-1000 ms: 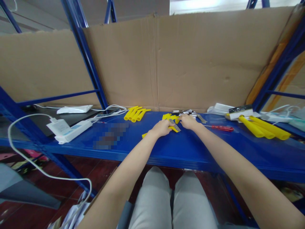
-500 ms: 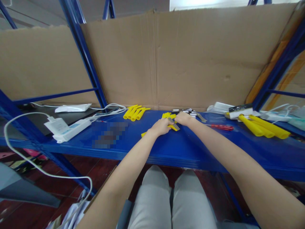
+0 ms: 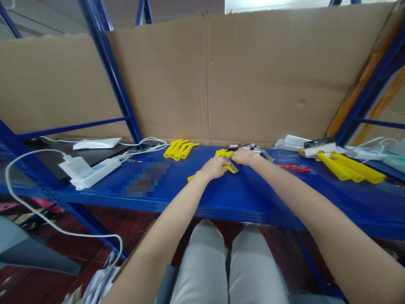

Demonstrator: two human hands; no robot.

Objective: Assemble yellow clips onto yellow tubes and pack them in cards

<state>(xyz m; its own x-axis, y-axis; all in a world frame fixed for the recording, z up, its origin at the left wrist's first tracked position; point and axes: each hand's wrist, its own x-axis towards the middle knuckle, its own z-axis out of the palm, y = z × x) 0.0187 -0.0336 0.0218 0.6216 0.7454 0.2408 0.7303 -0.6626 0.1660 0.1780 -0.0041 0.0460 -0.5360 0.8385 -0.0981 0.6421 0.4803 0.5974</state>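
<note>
My left hand (image 3: 214,168) is wrapped round a yellow scraper-like tool. Its flat metal blade (image 3: 230,164), with a yellow edge, juts out to the right of my fingers, and a yellow end shows to the left of my wrist. Just beyond the blade, my right hand (image 3: 242,156) is closed, its fingertips curled down by several yellow pieces (image 3: 223,152). What those fingers hold, if anything, is hidden. Behind it lie small black-and-white items and a metal blade (image 3: 267,155). A red screwdriver (image 3: 295,168) rests beside my right forearm.
Several yellow tapered handles (image 3: 182,150) lie back left on the blue shelf (image 3: 253,198). More yellow handles (image 3: 357,169) lie at right by a black-and-white box (image 3: 319,147). A white power strip (image 3: 95,174) with cables sits left. Cardboard (image 3: 253,76) closes the back.
My right hand has shifted very slightly to the left, near the blade. My left hand and the tool in it stay in place.
</note>
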